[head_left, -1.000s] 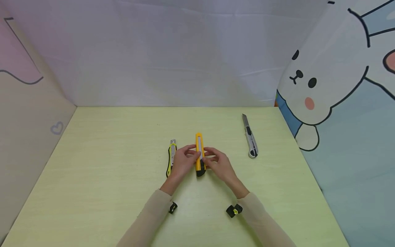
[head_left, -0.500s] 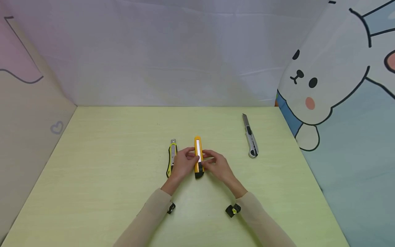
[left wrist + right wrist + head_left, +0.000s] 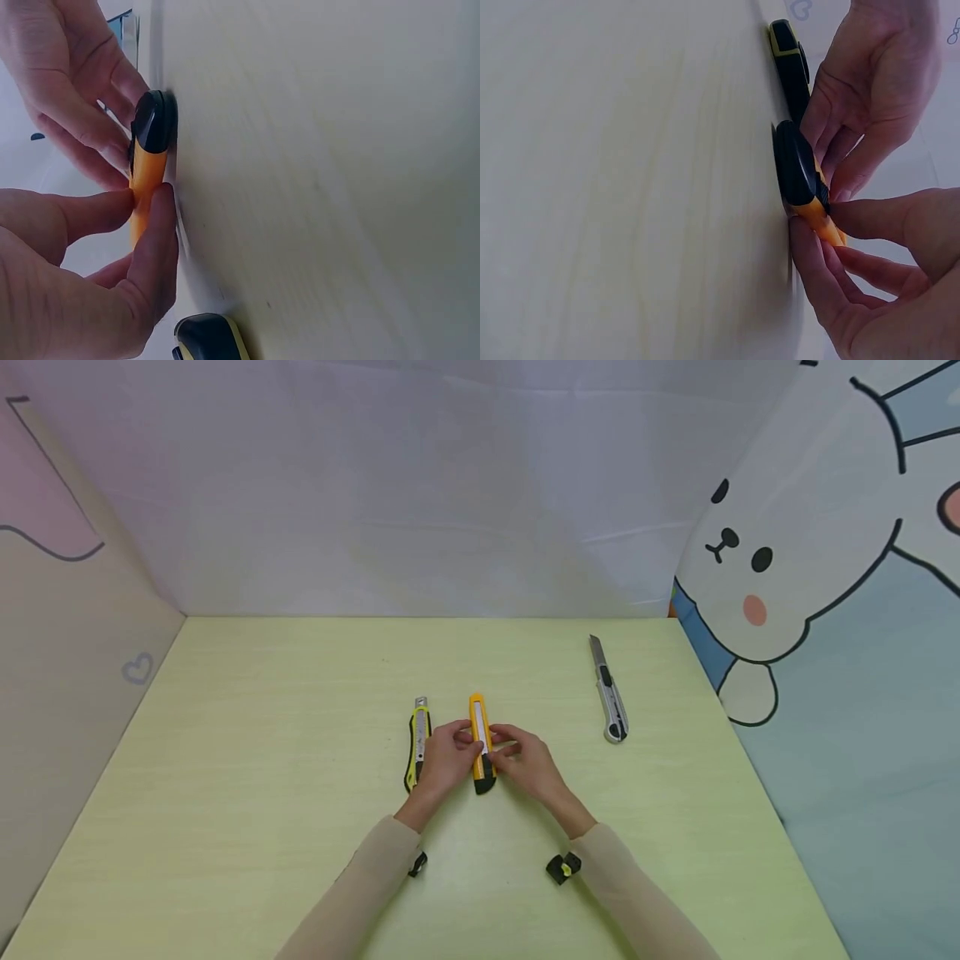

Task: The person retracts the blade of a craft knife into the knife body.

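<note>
An orange utility knife (image 3: 480, 739) with a black end cap (image 3: 153, 120) lies lengthwise at the middle of the pale green table (image 3: 262, 760). My left hand (image 3: 444, 758) pinches its left side between thumb and finger, and my right hand (image 3: 525, 760) pinches its right side. The wrist views show the orange utility knife (image 3: 802, 180) resting low against the table surface, fingers of both hands curled round its body. Its blade is not visible.
A yellow-and-black knife (image 3: 417, 739) lies just left of my left hand. A silver knife (image 3: 609, 697) with its blade out lies at the back right. Fabric walls close the table's back and sides.
The orange knife and both hands have come down and slightly nearer to me, settling onto the table. The other knives stay put.
</note>
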`<state>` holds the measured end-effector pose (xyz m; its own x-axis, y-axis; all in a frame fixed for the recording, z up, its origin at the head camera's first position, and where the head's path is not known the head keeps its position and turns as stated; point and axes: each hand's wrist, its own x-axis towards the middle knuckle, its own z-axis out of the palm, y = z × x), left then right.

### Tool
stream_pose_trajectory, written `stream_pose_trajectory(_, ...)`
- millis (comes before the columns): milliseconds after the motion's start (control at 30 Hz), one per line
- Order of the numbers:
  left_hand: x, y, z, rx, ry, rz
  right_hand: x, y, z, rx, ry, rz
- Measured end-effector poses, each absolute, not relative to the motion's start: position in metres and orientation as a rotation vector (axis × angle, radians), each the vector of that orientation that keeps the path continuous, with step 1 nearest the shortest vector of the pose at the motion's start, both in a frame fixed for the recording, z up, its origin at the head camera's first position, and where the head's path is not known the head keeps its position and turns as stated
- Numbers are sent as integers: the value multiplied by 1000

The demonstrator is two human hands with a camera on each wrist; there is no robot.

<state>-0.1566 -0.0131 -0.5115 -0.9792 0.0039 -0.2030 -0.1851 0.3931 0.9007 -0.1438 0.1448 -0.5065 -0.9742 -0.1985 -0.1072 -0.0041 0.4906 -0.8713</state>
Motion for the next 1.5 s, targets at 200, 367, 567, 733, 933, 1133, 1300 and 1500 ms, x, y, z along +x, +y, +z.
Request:
stream_pose_trajectory(200,-157,-11,-511,-175,2495,1601,-144,145,-506,-191,2560,-1495)
stream_pose_trajectory(367,-157,-11,-510,-190,2521,1595,-142,145,-506,-211,2574,-1488)
stream_pose_trajectory(567,-156,-10,-509,-211,2583,1539,-141,145,-504,-227,2582,-1476)
stream_pose_trajectory(733,-155,-9,-508,-224,2607,1518,-142,145,-504,-241,2589,-1467)
stream_pose_trajectory(933,-155,-9,-508,-230,2608,1521,-143,146,-504,-252,2599,-1443)
stream_pose_trajectory(1133,-155,-9,-509,-238,2602,1525,-146,150,-503,-221,2641,-1410)
stream_pose_trajectory(1300,-155,-9,-508,-244,2597,1537,-149,155,-502,-212,2642,-1464)
stream_pose_trajectory(1500,-154,-8,-507,-257,2561,1565,-150,163,-500,-187,2622,-1526)
